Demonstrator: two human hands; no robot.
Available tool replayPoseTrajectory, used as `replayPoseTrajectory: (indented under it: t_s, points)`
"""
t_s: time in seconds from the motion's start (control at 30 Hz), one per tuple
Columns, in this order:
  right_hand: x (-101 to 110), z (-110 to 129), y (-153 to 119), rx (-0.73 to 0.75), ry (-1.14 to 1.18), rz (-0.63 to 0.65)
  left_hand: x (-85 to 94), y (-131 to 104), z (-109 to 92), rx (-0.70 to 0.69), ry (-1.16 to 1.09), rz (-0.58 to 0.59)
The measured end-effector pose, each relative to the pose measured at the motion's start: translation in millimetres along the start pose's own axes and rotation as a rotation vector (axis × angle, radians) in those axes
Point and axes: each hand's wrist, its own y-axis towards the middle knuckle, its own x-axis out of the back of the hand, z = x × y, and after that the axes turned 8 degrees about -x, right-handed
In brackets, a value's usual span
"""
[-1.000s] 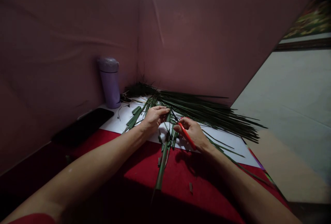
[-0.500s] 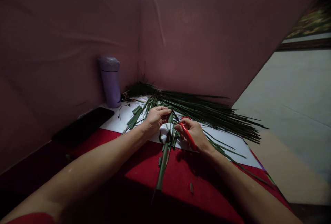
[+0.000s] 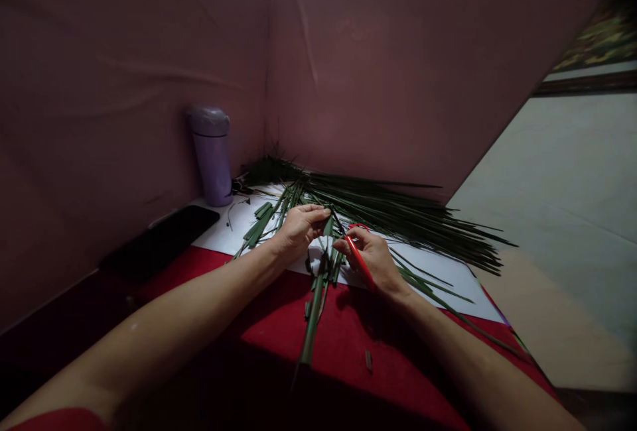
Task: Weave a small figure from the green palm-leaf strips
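My left hand (image 3: 301, 227) pinches a green leaf strip (image 3: 328, 225) between thumb and fingers. My right hand (image 3: 378, 260) is closed around red-handled scissors (image 3: 359, 260), whose dark blades point up and left toward the pinched leaf. Whether the blades touch the leaf I cannot tell. Beneath my hands, several cut leaf pieces lie on white paper. A longer leaf (image 3: 311, 325) reaches from there toward me over the red cloth. Behind my hands, a large bundle of long green leaves (image 3: 408, 215) spreads to the right.
A purple tumbler (image 3: 213, 164) stands at the back left, by the pink wall panel (image 3: 358, 73). In front of it lies a dark flat phone-like object (image 3: 164, 239). White paper (image 3: 472, 302) covers part of the red cloth (image 3: 398, 378). Short leaf pieces (image 3: 256, 229) lie left of my hands.
My right hand has shifted very slightly and the scissor handles look closer together. My left hand keeps its pinch in the same place.
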Motion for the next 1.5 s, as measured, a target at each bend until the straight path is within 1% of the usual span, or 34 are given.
replayPoseTrajectory:
  t_s: [0.13,0.3,0.47,0.57,0.67,0.7,0.77,0.8,0.87,0.93,1.03,1.1,1.13,1.2,1.27,1.3,1.4,1.5]
  points:
    - [-2,0,-1,-0.004,-0.012,-0.018,0.0,0,1,0.003,-0.006,-0.004]
    - [-4,1,-3,-0.013,-0.022,-0.049,1.6,2,2,-0.002,0.004,0.026]
    - [-6,1,-5,-0.002,-0.022,-0.062,-0.4,1,-1,0.001,0.019,0.025]
    - [-2,3,-3,0.022,-0.064,-0.092,-1.7,0,-3,0.010,0.027,0.019]
    - [13,2,6,0.036,-0.245,-0.188,-1.2,0,-4,0.019,0.025,0.015]
    - [21,0,10,0.027,-0.352,-0.237,-0.7,0,-4,0.029,0.023,0.016]
    - [38,-7,18,-0.044,-0.654,-0.370,0.3,0,-3,0.064,0.022,0.025]
    - [46,-13,22,-0.066,-0.785,-0.397,0.6,0,-3,0.088,0.022,0.030]
    - [59,-26,28,-0.109,-0.961,-0.401,0.6,0,-3,0.136,0.021,0.035]
    - [66,-39,31,-0.124,-1.060,-0.368,0.0,-1,-3,0.184,0.017,0.031]
    - [66,-47,31,-0.066,-1.131,-0.315,-0.7,-2,-4,0.253,-0.008,0.012]
    - [59,-40,29,0.011,-1.095,-0.319,-0.4,-1,-3,0.294,-0.037,0.002]
    - [54,-34,27,0.084,-1.031,-0.341,-0.1,0,-3,0.311,-0.054,0.000]
    - [44,-18,22,0.275,-0.804,-0.366,0.5,1,-2,0.338,-0.082,0.007]
    - [32,-3,15,0.438,-0.617,-0.290,0.9,1,-1,0.346,-0.105,0.025]
    - [27,3,11,0.481,-0.568,-0.245,0.9,1,-1,0.348,-0.115,0.030]
    - [15,10,3,0.524,-0.519,-0.202,0.4,1,-1,0.373,-0.131,0.018]
    - [10,7,0,0.523,-0.534,-0.195,-0.5,0,0,0.395,-0.109,0.012]
